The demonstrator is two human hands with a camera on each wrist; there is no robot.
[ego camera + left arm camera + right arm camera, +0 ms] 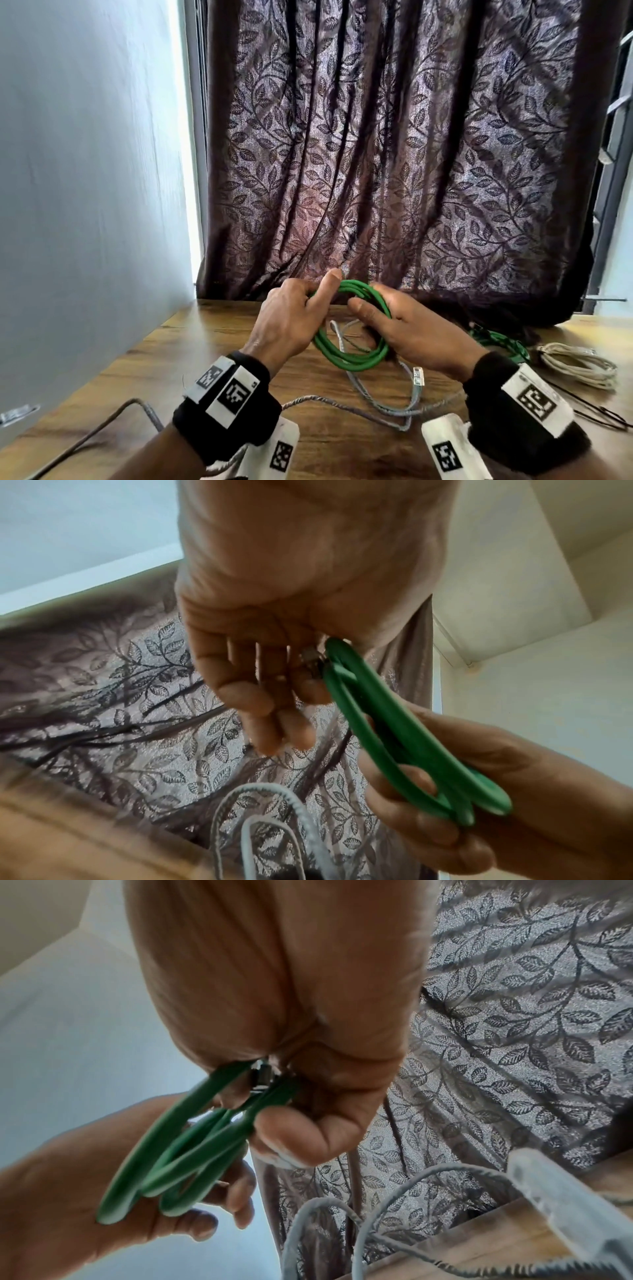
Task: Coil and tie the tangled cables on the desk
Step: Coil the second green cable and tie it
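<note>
the green cable [346,356] is wound into a coil of several loops and held upright above the wooden desk [191,346], between the two hands. the left hand [291,318] grips the far-left arc of the coil, fingers curled round the strands with the thumb lying along the top; the left wrist view shows a small connector-like end tucked at those fingertips, though it is too blurred to confirm. the right hand [407,329] closes on the right side of the coil, thumb pressed across the loops and fingers wrapped behind. judgement: both grips bunch the loops so they cannot spring apart, which points to the coiling of this cable being finished and the tying step in hand. no tie is visible on it yet.

a grey braided cable [380,404] lies loose and uncoiled on the desk below the hands, its clear plug [418,376] near the right wrist; it runs off to the near left. at the far right sit a second green bundle [500,342] and a cream coiled cable [579,366], side by side, apparently dealt with already. thin black ties [596,411] lie near the right wrist, within reach, likely for the binding. a patterned curtain [394,154] hangs behind.

risk: releasing either hand to fetch a tie may let the loops slacken.
</note>
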